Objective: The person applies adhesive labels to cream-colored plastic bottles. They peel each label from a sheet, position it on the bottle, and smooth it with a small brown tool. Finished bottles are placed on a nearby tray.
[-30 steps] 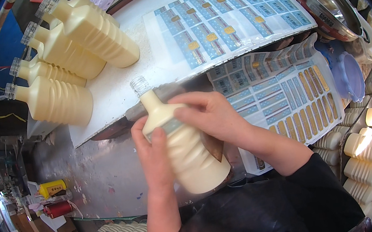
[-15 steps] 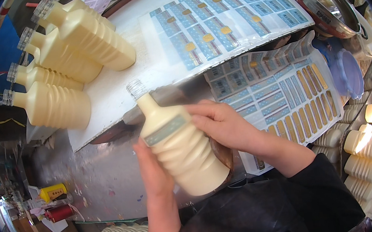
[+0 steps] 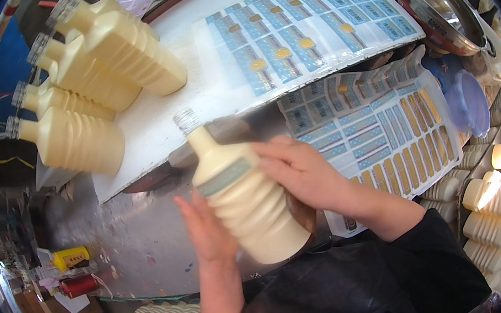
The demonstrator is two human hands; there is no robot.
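Note:
A cream ribbed plastic bottle (image 3: 241,202) with a clear cap lies tilted between both hands, neck pointing up and left. A narrow blue-grey label band runs across its shoulder. My left hand (image 3: 207,235) supports the bottle from the left side, fingers flat against it. Its right side is gripped by my right hand (image 3: 303,172), thumb near the label band. Right beside that hand lies a sticker sheet (image 3: 380,130) of blue and gold labels.
Several cream bottles (image 3: 94,76) lie on a white board (image 3: 205,99) at upper left. A second sticker sheet (image 3: 309,28) lies on the board. A steel bowl (image 3: 433,2) sits upper right. More cream bottles (image 3: 490,201) are stacked at right. Red and yellow items (image 3: 72,272) lie lower left.
The bottle has turned in my hands, so the label band now shows on its shoulder. My right hand slid from over the bottle to its right side.

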